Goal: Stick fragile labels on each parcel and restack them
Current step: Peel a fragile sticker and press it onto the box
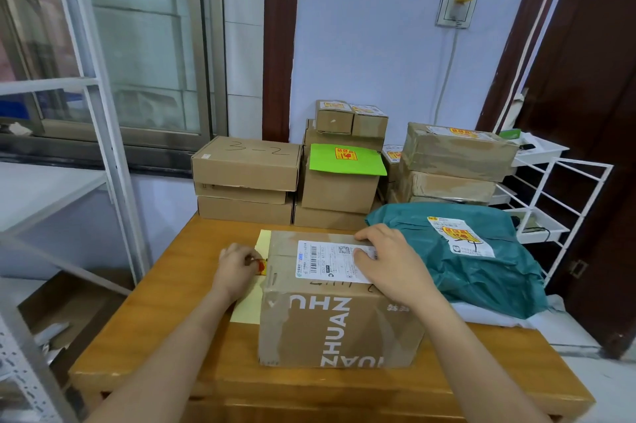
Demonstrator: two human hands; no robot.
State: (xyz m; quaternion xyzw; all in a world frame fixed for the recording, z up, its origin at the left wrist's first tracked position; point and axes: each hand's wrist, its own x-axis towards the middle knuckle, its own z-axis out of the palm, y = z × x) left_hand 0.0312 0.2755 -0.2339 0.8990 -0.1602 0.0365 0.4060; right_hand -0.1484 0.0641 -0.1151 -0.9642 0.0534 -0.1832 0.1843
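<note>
From the head camera we look down on a wooden table [165, 326]. In the near middle stands a brown cardboard parcel [340, 319] printed with large white letters, a white shipping label [335, 260] on its top. Our right hand [389, 257] lies flat on that top, fingers straight, pressing on the right part of the shipping label. Our left hand [237, 267] is just left of the parcel, its fingers curled and pinching a red and yellow fragile label [261, 266] over a pale yellow backing sheet [247, 305] that lies on the table, partly under the parcel.

To the right of the parcel, touching it, lies a teal mailer bag [481, 271] that already carries a fragile label. At the far edge of the table we see stacks of brown boxes: a left stack [246, 178] with "3-2" handwritten on top, a middle stack [340, 181] with a green sheet bearing a fragile label, and a right stack [454, 160] labelled on top. A white wire rack [557, 195] stands at the far right.
</note>
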